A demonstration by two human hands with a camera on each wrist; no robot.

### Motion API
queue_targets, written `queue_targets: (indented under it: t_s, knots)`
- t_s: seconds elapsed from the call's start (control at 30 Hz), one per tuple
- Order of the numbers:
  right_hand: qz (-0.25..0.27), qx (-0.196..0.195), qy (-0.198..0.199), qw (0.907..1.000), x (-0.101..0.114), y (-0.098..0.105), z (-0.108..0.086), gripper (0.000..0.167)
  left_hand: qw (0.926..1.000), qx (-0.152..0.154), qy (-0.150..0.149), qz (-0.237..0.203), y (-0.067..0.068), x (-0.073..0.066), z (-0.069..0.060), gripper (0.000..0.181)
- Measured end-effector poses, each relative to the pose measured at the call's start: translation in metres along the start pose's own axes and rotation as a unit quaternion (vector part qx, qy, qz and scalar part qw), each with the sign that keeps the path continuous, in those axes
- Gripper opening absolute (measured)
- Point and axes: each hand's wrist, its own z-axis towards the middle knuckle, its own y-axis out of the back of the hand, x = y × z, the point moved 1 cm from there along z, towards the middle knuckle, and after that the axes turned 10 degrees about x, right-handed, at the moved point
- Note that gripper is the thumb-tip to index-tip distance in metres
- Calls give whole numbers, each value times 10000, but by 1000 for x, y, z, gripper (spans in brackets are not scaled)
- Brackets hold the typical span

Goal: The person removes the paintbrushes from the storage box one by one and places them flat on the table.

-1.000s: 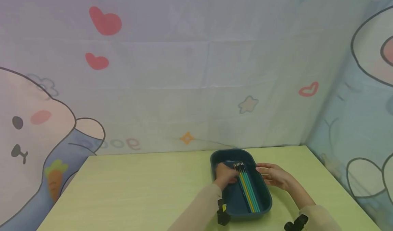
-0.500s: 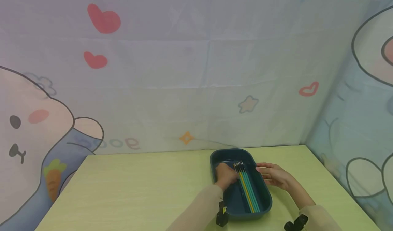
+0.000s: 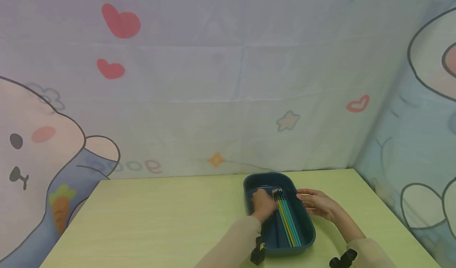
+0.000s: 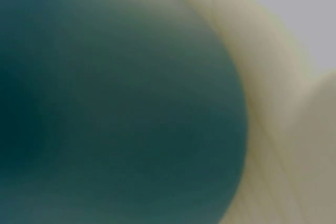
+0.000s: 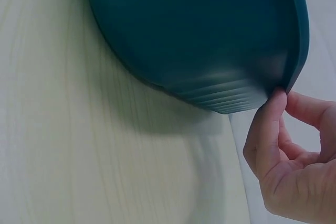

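A dark blue-green plastic tray (image 3: 305, 236) stands on the table. Several slim pencils (image 3: 289, 220), teal ones and a yellow one, lie lengthwise in it with dark ends at the far side. My left hand (image 3: 264, 205) reaches inside, left of the pencils, knuckles up; its fingertips are hidden, so whether it holds anything does not show. At the tray's right rim is my right hand (image 3: 318, 205). In the right wrist view, the thumb and a finger of this hand (image 5: 294, 161) pinch the rim at a corner of the tray (image 5: 199, 35).
The pale yellow table (image 3: 160, 216) extends left of the tray, its back edge close to the tray's far end. A printed cloth (image 3: 199, 82) hangs behind and to the right. The left wrist view is blurred, mostly the tray wall (image 4: 131, 103) up close.
My left hand has shifted slightly right and nearer. Left of the yellow pencil a teal one now shows, where a dark line was visible before. My right hand has stayed at the rim.
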Motion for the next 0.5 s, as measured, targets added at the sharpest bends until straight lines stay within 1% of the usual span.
queue_targets:
  t_s: [0.2, 0.5]
  knots:
    - [69, -17, -20, 10000, -1, 0, 2, 62, 10000, 57, 27, -11, 4, -3, -3, 17]
    - [72, -21, -3, 10000, 0, -1, 1, 61, 9993, 287, 251, -58, 7, -5, -5, 13]
